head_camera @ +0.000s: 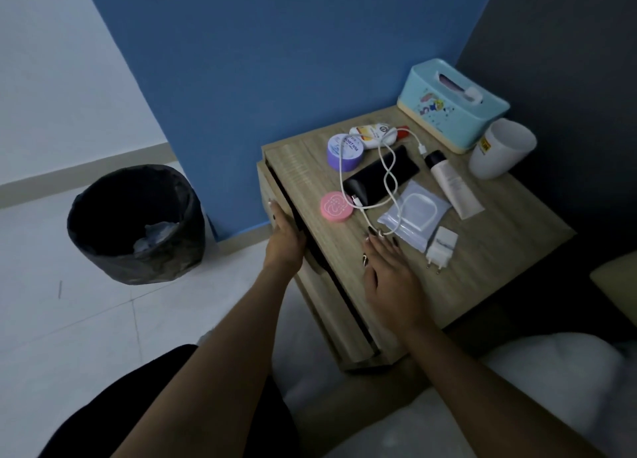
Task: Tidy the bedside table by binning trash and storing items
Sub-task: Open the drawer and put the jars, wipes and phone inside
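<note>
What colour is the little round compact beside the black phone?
The round compact is pink, its lid design paler; best seen in the head view.

Under my right hand (387, 278) the bedside table (482, 268) looks matt wood-grain; on it, a glossy phone (406, 164) and a smooth plastic tissue box (448, 116).

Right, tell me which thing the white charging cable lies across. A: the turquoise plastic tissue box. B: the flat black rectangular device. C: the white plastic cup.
B: the white charging cable loops in a figure-eight over the flat black rectangular device, well clear of the other two.
</note>
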A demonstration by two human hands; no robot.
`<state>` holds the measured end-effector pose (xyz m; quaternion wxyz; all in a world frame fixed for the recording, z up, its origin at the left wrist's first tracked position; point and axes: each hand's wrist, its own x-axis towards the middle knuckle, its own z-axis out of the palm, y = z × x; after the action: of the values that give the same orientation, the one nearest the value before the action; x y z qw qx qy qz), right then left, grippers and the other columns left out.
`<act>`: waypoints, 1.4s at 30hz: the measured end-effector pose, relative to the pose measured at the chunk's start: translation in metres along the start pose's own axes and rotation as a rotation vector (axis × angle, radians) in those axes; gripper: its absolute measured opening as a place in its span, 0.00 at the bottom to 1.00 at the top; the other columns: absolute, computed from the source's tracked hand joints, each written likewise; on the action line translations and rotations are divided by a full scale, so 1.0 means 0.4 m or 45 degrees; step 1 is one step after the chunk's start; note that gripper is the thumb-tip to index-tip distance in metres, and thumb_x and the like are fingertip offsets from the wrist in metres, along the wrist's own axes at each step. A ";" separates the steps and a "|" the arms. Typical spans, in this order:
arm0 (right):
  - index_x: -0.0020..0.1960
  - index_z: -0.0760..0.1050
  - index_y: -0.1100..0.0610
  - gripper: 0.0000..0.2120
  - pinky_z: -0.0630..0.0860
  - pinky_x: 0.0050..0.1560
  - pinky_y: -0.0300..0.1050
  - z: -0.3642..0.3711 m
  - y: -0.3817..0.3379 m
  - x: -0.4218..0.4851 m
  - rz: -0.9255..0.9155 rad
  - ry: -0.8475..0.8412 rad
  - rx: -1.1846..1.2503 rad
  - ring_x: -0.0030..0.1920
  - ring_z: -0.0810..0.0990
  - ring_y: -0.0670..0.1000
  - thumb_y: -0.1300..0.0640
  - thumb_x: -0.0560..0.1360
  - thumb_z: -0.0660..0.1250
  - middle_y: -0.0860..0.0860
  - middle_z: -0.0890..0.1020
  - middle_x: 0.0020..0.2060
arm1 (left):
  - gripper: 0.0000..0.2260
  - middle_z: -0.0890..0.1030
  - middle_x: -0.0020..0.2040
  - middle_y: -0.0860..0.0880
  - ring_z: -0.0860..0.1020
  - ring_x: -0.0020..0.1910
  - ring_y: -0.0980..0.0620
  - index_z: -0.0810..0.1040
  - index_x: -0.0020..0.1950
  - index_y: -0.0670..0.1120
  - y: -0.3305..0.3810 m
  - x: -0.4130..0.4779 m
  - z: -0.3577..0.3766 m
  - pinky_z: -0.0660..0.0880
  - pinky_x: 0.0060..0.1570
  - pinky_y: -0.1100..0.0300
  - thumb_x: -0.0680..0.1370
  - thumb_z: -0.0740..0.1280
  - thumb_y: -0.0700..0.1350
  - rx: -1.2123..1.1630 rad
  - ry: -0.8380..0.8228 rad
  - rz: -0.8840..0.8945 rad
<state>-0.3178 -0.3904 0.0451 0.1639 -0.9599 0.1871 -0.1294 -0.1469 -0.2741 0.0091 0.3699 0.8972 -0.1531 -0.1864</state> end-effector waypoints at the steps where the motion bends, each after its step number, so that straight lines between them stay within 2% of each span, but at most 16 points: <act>1: 0.69 0.71 0.62 0.25 0.58 0.74 0.45 0.000 0.001 0.000 0.001 -0.002 0.001 0.72 0.69 0.53 0.55 0.77 0.50 0.55 0.73 0.69 | 0.42 0.71 0.67 0.30 0.78 0.53 0.33 0.25 0.73 0.47 -0.009 0.000 -0.007 0.72 0.48 0.50 0.80 0.60 0.44 0.000 0.006 0.044; 3: 0.69 0.72 0.63 0.25 0.59 0.74 0.46 -0.003 0.002 -0.001 -0.004 0.002 -0.001 0.71 0.69 0.53 0.55 0.77 0.50 0.56 0.74 0.68 | 0.44 0.70 0.68 0.30 0.79 0.52 0.34 0.21 0.70 0.56 -0.032 -0.005 -0.027 0.76 0.50 0.45 0.79 0.60 0.44 0.011 -0.006 0.102; 5: 0.69 0.71 0.62 0.24 0.59 0.73 0.45 -0.008 0.002 -0.002 0.002 -0.008 -0.002 0.71 0.69 0.53 0.55 0.78 0.50 0.55 0.74 0.69 | 0.44 0.71 0.67 0.31 0.79 0.50 0.35 0.23 0.70 0.61 -0.051 -0.017 -0.054 0.78 0.49 0.41 0.78 0.60 0.42 0.002 -0.013 0.110; 7: 0.70 0.70 0.60 0.23 0.58 0.73 0.43 -0.013 0.002 -0.002 0.016 -0.028 -0.012 0.72 0.68 0.52 0.56 0.78 0.52 0.54 0.72 0.70 | 0.44 0.69 0.68 0.33 0.80 0.49 0.38 0.25 0.70 0.65 -0.074 -0.033 -0.081 0.79 0.47 0.42 0.79 0.60 0.42 -0.007 -0.009 0.122; 12: 0.70 0.70 0.60 0.23 0.58 0.72 0.42 -0.017 -0.001 -0.006 0.024 -0.038 -0.030 0.72 0.68 0.52 0.56 0.78 0.53 0.54 0.73 0.70 | 0.41 0.64 0.72 0.32 0.79 0.52 0.35 0.24 0.71 0.62 -0.147 -0.073 -0.147 0.78 0.50 0.40 0.80 0.58 0.43 0.052 -0.015 0.090; 15: 0.69 0.71 0.61 0.25 0.59 0.72 0.43 -0.017 -0.007 -0.007 0.025 -0.025 -0.017 0.71 0.69 0.52 0.54 0.77 0.49 0.55 0.74 0.69 | 0.42 0.64 0.71 0.30 0.78 0.53 0.34 0.22 0.70 0.60 -0.199 -0.092 -0.183 0.78 0.52 0.42 0.80 0.58 0.44 0.113 -0.009 0.095; 18: 0.68 0.73 0.62 0.26 0.60 0.71 0.44 -0.018 -0.010 -0.008 0.024 -0.014 -0.014 0.70 0.71 0.53 0.53 0.77 0.49 0.55 0.75 0.68 | 0.45 0.69 0.67 0.29 0.80 0.46 0.36 0.19 0.64 0.66 -0.240 -0.103 -0.207 0.79 0.46 0.44 0.80 0.60 0.43 0.127 0.011 0.110; 20: 0.67 0.73 0.62 0.26 0.62 0.71 0.46 -0.019 -0.012 -0.007 0.024 -0.009 -0.001 0.70 0.72 0.54 0.53 0.77 0.49 0.56 0.75 0.67 | 0.46 0.69 0.68 0.30 0.80 0.47 0.37 0.19 0.63 0.68 -0.257 -0.104 -0.215 0.80 0.46 0.43 0.79 0.61 0.44 0.111 0.015 0.107; 25: 0.68 0.73 0.62 0.26 0.66 0.71 0.50 -0.017 -0.015 -0.007 0.040 -0.023 0.009 0.70 0.71 0.54 0.52 0.77 0.49 0.56 0.75 0.67 | 0.46 0.63 0.73 0.33 0.79 0.54 0.36 0.21 0.67 0.66 -0.260 -0.111 -0.227 0.79 0.51 0.40 0.79 0.63 0.45 0.074 0.022 0.118; 30: 0.69 0.71 0.61 0.26 0.67 0.71 0.51 -0.024 -0.019 -0.009 0.051 -0.049 0.021 0.71 0.70 0.52 0.51 0.77 0.48 0.54 0.74 0.69 | 0.46 0.63 0.74 0.33 0.79 0.53 0.36 0.19 0.64 0.67 -0.253 -0.121 -0.232 0.79 0.51 0.42 0.79 0.61 0.44 0.090 0.015 0.121; 33: 0.70 0.70 0.59 0.25 0.67 0.71 0.51 -0.025 -0.018 -0.017 0.049 -0.071 0.035 0.72 0.68 0.51 0.51 0.78 0.49 0.53 0.73 0.69 | 0.46 0.60 0.75 0.34 0.77 0.59 0.35 0.20 0.67 0.62 -0.253 -0.127 -0.229 0.78 0.54 0.40 0.79 0.61 0.45 0.161 0.017 0.143; 35: 0.70 0.70 0.58 0.22 0.66 0.70 0.47 -0.031 -0.022 -0.026 0.066 -0.043 0.078 0.71 0.69 0.51 0.54 0.79 0.56 0.53 0.73 0.69 | 0.46 0.60 0.76 0.36 0.73 0.65 0.34 0.21 0.70 0.59 -0.253 -0.129 -0.226 0.75 0.57 0.38 0.78 0.62 0.47 0.228 0.028 0.128; 37: 0.68 0.73 0.58 0.19 0.68 0.66 0.43 -0.036 -0.028 -0.022 0.077 0.040 0.135 0.68 0.72 0.51 0.57 0.77 0.64 0.53 0.76 0.66 | 0.44 0.55 0.78 0.40 0.68 0.70 0.36 0.26 0.73 0.58 -0.250 -0.118 -0.226 0.74 0.60 0.37 0.77 0.62 0.54 0.236 0.083 0.084; 40: 0.61 0.78 0.58 0.17 0.74 0.58 0.43 -0.041 -0.067 0.028 0.072 0.187 0.142 0.60 0.78 0.51 0.57 0.73 0.69 0.52 0.81 0.58 | 0.40 0.51 0.79 0.43 0.68 0.71 0.38 0.31 0.76 0.56 -0.241 -0.075 -0.239 0.73 0.61 0.38 0.77 0.57 0.63 0.221 0.221 0.056; 42: 0.60 0.79 0.58 0.17 0.76 0.55 0.44 -0.039 -0.107 0.084 0.113 0.211 0.180 0.57 0.79 0.52 0.55 0.72 0.70 0.53 0.81 0.56 | 0.39 0.52 0.79 0.42 0.69 0.70 0.37 0.34 0.77 0.53 -0.236 -0.039 -0.252 0.73 0.62 0.37 0.77 0.54 0.65 0.222 0.271 0.040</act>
<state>-0.2790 -0.3706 0.0813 0.2206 -0.9227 0.2329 -0.2139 -0.1026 -0.1426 0.0107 0.3074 0.9382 -0.1429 -0.0704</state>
